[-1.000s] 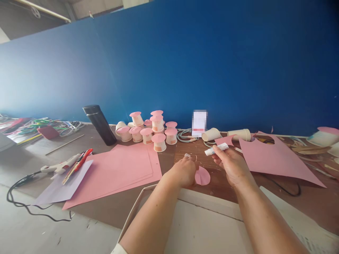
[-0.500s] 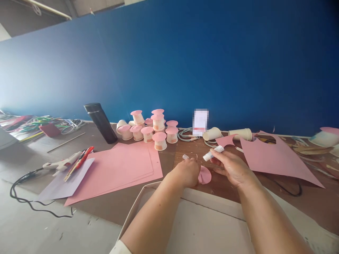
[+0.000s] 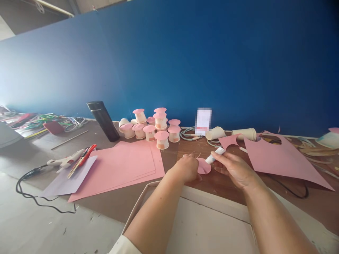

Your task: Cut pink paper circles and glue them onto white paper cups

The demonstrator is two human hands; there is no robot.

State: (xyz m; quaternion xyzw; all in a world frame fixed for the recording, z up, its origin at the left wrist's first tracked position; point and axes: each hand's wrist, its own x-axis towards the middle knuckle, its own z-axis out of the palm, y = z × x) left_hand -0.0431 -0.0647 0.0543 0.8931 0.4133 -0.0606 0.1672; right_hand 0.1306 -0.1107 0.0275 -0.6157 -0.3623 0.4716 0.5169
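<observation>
My right hand (image 3: 234, 167) grips a white glue stick (image 3: 215, 155) between thumb and fingers. The stick tilts down to the left, its lower end over the upper edge of a small pink paper disc (image 3: 204, 167); whether it touches cannot be seen. At the disc's left edge, my left hand (image 3: 187, 167) is closed with its fingertips on the paper. Those fingertips are mostly hidden behind the hand, and the small clear cap seen earlier beside it is out of sight. Several white paper cups with pink disc tops (image 3: 162, 140) stand further back, some stacked.
A white box lid (image 3: 212, 218) lies in front of me. Leftward are pink sheets (image 3: 124, 165), a glue gun (image 3: 65, 160), a red utility knife (image 3: 83, 160) and a black bottle (image 3: 103, 121). Cut pink paper (image 3: 280, 158) and plain cups (image 3: 245, 134) lie rightward, before a blue partition (image 3: 185, 63).
The glue stick has come down and left to the disc's upper edge. My left hand and the disc have shifted slightly away from me. The clear cap has gone from view.
</observation>
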